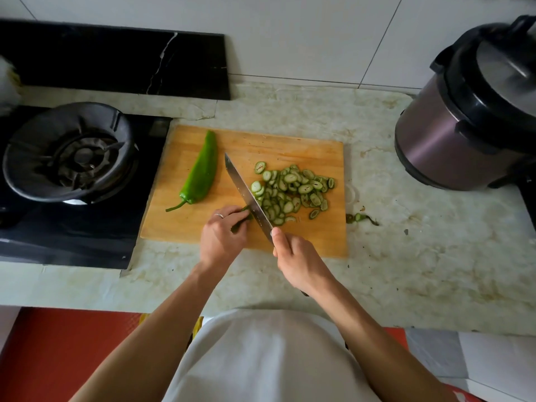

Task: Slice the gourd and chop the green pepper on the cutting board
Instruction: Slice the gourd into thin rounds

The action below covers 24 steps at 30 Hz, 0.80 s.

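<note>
Cutting board [304, 149] on the tabletop [406, 256]. Left hand [223, 233], fingers curled, pinches the last stub of gourd [245, 211] against the board. Right hand [298, 259] grips the knife [246, 195], blade beside the stub. Slices [293, 192] heaped at 3 o'clock of the blade; whole green pepper [201, 174] at 9 o'clock.

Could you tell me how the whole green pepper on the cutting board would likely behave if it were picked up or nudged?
The green pepper looks smooth and glossy, so probably a little slippery. Its long, curved, tapering shape suggests it would rock or pivot rather than roll straight. It is likely light and hollow.
</note>
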Motion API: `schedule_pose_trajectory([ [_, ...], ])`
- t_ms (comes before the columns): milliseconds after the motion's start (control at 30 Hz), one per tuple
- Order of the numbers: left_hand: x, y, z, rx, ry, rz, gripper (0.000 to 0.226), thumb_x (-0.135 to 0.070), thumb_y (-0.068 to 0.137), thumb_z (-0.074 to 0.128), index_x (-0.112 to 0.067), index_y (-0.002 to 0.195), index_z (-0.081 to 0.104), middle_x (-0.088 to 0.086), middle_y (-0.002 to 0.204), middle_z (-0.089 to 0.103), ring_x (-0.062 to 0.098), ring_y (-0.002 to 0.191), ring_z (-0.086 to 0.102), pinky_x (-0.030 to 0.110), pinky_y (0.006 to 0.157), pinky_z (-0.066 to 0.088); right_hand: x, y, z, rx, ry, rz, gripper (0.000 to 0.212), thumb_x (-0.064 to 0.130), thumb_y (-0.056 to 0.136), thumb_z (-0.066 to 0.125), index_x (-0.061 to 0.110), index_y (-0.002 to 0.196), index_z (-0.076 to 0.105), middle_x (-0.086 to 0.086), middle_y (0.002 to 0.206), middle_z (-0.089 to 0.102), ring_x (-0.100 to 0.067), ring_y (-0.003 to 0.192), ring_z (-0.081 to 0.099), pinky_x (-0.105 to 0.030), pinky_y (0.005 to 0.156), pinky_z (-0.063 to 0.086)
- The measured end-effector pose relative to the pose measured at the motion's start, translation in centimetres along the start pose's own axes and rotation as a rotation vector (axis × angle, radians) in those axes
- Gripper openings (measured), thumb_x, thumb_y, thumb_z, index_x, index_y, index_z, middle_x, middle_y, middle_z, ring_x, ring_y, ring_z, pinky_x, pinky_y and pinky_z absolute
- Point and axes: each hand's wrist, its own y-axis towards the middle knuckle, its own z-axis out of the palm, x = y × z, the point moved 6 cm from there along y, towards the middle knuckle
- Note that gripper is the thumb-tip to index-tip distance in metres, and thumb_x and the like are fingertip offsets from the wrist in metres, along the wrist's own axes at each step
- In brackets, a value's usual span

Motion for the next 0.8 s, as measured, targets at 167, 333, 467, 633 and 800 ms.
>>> schedule_pose_trajectory([
  [167, -0.4, -0.1, -0.1, -0.005, 0.003, 0.017, 0.029, 0.007, 0.071, 0.078, -0.006, 0.096, 0.08, 0.007, 0.101, 0.075, 0.026, 0.09, 0.067, 0.017, 0.082, 0.044, 0.1, -0.5, 0.2, 0.004, -0.017, -0.013, 0.047, 0.049, 0.104, 0.03, 0.02, 0.072, 0.049, -0.007, 0.082, 0.06, -0.022, 0.078, 0.054, -0.034, 0.077, 0.043],
  [333, -0.6, 0.0, -0.1, -0.011, -0.005, 0.015, 0.028, 0.007, 0.072, 0.077, -0.006, 0.097, 0.08, 0.005, 0.101, 0.075, 0.023, 0.09, 0.067, 0.016, 0.082, 0.044, -0.2, -0.5, 0.3, 0.01, -0.009, 0.003, 0.05, 0.053, 0.102, 0.03, 0.022, 0.068, 0.047, -0.005, 0.077, 0.059, -0.022, 0.072, 0.054, -0.033, 0.072, 0.043],
  [467, -0.6, -0.2, -0.2, -0.026, -0.053, -0.004, 0.03, 0.01, 0.072, 0.074, -0.005, 0.098, 0.079, 0.004, 0.101, 0.074, 0.018, 0.089, 0.065, 0.01, 0.084, 0.042, -0.1, -0.2, 0.6, 0.019, -0.039, 0.01, 0.052, 0.053, 0.103, 0.028, 0.02, 0.068, 0.048, -0.007, 0.08, 0.062, -0.024, 0.076, 0.056, -0.032, 0.073, 0.041],
  [633, -0.4, -0.3, 0.3, -0.018, -0.065, -0.044, 0.03, 0.008, 0.075, 0.073, -0.006, 0.101, 0.079, 0.001, 0.101, 0.074, 0.013, 0.09, 0.062, 0.012, 0.083, 0.046, 0.9, 0.8, 1.0, 0.028, -0.068, 0.017, 0.06, 0.052, 0.103, 0.027, 0.012, 0.064, 0.047, -0.01, 0.071, 0.061, -0.025, 0.066, 0.055, -0.031, 0.068, 0.038],
  [800, -0.3, -0.2, 0.4, 0.002, -0.053, -0.042, 0.029, 0.007, 0.077, 0.069, -0.008, 0.1, 0.079, -0.001, 0.097, 0.073, 0.016, 0.084, 0.064, 0.006, 0.079, 0.039, 1.4, 1.7, 1.7, 0.028, -0.137, 0.031, 0.061, 0.05, 0.105, 0.025, 0.01, 0.064, 0.046, -0.006, 0.063, 0.055, -0.02, 0.059, 0.051, -0.03, 0.064, 0.035],
])
